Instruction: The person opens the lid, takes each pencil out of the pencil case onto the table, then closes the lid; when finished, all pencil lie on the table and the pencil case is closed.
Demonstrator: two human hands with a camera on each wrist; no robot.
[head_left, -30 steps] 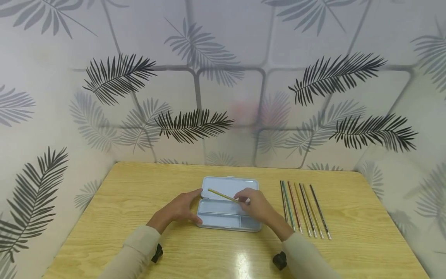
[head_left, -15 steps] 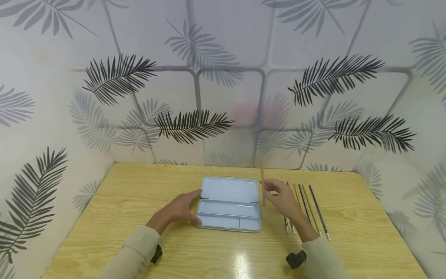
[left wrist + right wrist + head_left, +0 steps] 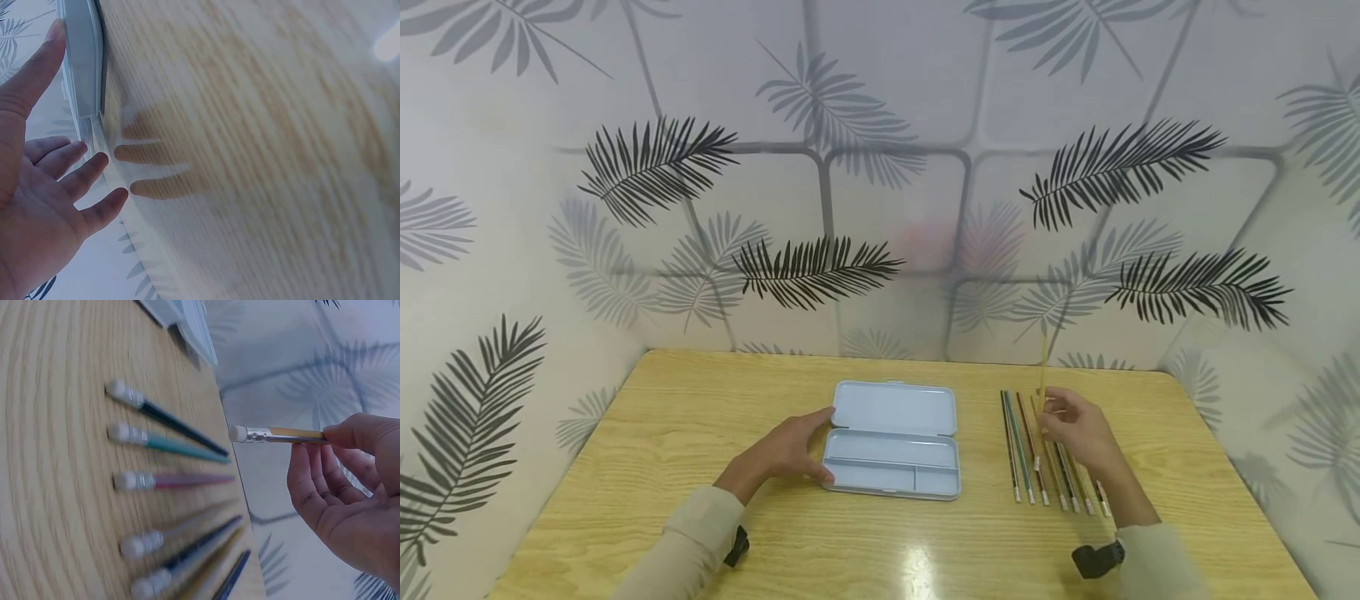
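Note:
A light-blue pencil case (image 3: 892, 450) lies with its lid (image 3: 895, 408) folded back on the table; no pencils are inside it. My left hand (image 3: 785, 450) rests at the case's left side with fingers spread. In the left wrist view the thumb (image 3: 45, 59) touches the case (image 3: 84, 56), while the other fingers stay relaxed. My right hand (image 3: 1084, 432) pinches a yellow pencil (image 3: 1042, 375) between thumb and fingertips, above the pencil row. In the right wrist view its white eraser end (image 3: 238, 434) points away from the hand.
Several pencils lie side by side right of the case, among them a teal pencil (image 3: 1018, 450) and a red pencil (image 3: 1027, 429). Their eraser ends face the near edge. The wooden table (image 3: 820, 550) ends at a leaf-patterned curtain (image 3: 895, 317).
My right hand has carried the yellow pencil from over the case rightward to above the pencil row, turning it from slanted to nearly upright. My left hand has stayed in place.

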